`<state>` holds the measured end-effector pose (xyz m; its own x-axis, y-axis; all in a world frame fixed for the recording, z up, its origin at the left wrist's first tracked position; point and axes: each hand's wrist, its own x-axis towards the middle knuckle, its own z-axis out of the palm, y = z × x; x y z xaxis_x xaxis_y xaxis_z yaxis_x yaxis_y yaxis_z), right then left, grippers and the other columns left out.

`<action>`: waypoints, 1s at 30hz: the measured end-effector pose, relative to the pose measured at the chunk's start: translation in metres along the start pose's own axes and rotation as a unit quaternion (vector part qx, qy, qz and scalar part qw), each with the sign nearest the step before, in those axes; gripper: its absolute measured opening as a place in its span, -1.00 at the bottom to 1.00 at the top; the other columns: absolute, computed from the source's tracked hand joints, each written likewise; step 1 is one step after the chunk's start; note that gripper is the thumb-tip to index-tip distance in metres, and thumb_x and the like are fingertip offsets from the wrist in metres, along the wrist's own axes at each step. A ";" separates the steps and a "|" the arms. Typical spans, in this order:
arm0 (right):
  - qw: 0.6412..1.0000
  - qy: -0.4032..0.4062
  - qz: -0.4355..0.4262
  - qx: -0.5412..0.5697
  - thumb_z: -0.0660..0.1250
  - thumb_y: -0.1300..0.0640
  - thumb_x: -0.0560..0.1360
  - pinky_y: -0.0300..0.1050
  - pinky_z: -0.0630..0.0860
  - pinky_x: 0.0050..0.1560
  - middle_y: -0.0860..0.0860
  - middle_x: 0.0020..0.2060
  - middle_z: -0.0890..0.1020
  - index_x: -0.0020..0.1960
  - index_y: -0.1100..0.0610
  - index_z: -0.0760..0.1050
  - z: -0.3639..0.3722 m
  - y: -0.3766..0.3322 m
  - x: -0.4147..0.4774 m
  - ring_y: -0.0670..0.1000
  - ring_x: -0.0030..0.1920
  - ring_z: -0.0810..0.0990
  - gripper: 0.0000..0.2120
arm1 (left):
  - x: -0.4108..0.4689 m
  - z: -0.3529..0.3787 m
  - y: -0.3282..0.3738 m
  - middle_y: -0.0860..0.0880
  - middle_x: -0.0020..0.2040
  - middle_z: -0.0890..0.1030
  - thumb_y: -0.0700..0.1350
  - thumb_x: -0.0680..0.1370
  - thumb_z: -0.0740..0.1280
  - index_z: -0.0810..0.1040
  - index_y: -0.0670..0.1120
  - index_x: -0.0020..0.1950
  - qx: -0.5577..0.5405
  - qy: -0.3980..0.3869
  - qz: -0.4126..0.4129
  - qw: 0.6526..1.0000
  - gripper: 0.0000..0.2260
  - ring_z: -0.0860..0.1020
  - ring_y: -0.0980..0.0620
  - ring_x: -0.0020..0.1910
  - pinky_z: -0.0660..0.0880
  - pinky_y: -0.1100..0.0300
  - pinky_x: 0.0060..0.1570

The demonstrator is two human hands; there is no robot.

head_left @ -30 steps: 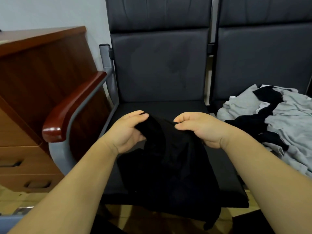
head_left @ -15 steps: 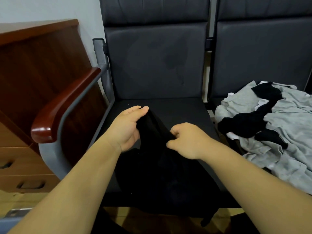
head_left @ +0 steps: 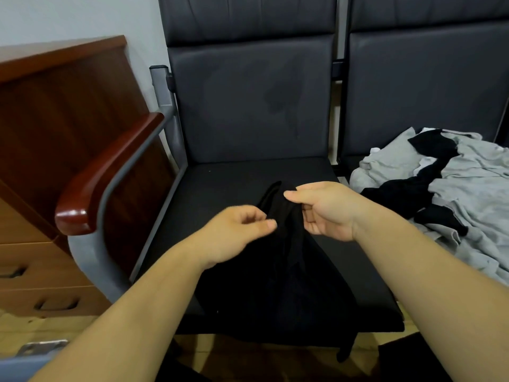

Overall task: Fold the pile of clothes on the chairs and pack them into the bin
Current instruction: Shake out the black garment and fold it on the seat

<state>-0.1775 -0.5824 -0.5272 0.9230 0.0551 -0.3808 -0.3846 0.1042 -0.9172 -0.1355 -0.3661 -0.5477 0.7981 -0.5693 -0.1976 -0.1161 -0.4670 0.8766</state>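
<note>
One black garment [head_left: 275, 277] on the chair [head_left: 220, 183]: right hand [head_left: 327, 209] pinches it; left hand [head_left: 237, 234] blurred, hold unclear.

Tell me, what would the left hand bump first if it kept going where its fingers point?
Probably the bunched black fabric garment that the right hand pinches; it sits just past the left hand, whose fingertips are blurred.
</note>
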 end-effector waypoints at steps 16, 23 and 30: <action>0.932 0.088 -0.116 -0.331 0.52 -0.03 0.48 -0.19 0.50 -0.22 -0.05 -0.28 0.69 -0.12 0.03 0.62 0.009 0.012 -0.009 -0.10 -0.27 0.65 -0.85 | -0.008 -0.027 0.017 -0.04 -0.28 0.55 -0.13 0.72 0.21 0.52 -0.04 -0.12 -0.283 0.127 -0.015 0.950 -0.77 0.50 0.06 -0.43 0.51 0.17 -0.39; 0.844 -0.113 0.068 -0.520 0.47 -0.02 0.52 -0.18 0.62 -0.13 -0.02 -0.18 0.73 -0.05 0.10 0.67 0.029 0.034 -0.026 -0.11 -0.22 0.68 -0.82 | -0.007 -0.035 0.014 0.03 -0.23 0.62 -0.12 0.69 0.27 0.60 0.00 -0.04 -0.304 0.142 -0.012 0.942 -0.84 0.52 0.11 -0.37 0.45 0.19 -0.32; 0.819 -0.099 -0.029 -0.565 0.52 -0.03 0.48 -0.22 0.47 -0.15 -0.14 -0.15 0.65 0.11 -0.09 0.61 0.032 0.055 -0.024 -0.16 -0.16 0.58 -0.78 | -0.008 -0.032 0.008 -0.01 -0.21 0.69 -0.11 0.67 0.33 0.66 -0.02 -0.01 -0.262 0.153 -0.051 0.951 -0.87 0.66 0.05 -0.27 0.57 0.19 -0.35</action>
<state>-0.2216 -0.5461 -0.5650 0.8764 0.2551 -0.4086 0.0190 -0.8659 -0.4999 -0.1243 -0.3437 -0.5246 0.9335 -0.2774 -0.2271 0.2184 -0.0625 0.9739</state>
